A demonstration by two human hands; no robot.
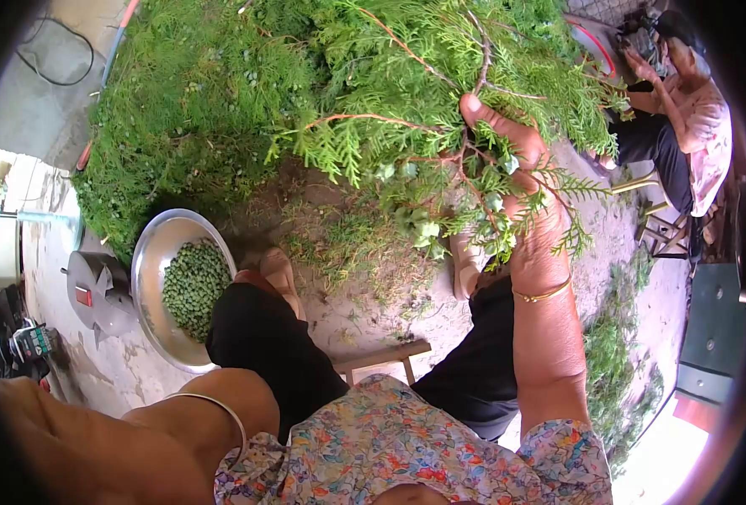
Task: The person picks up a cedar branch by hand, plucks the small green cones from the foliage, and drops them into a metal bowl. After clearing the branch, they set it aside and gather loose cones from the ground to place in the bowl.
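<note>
My right hand (517, 156) is raised in front of me, its thumb and fingers closed around the woody stem of a leafy conifer branch (427, 139). Flat green sprays fan out above and to both sides of the grip. Pale green cones (419, 227) hang in clusters under it. On the left, my bent arm (196, 421) with a silver bangle comes up close to the camera; its hand and fingers cannot be made out. By my knee on that side, a wide metal bowl (147, 295) holds many small green cones (196, 290).
A large heap of cut conifer branches (196, 109) lies ahead. At the right, another person (684, 126) sits on a low seat. A grey metal object (99, 290) stands left of the bowl. Scattered sprigs (356, 252) cover the ground between my feet. More greenery (617, 362) lies at right.
</note>
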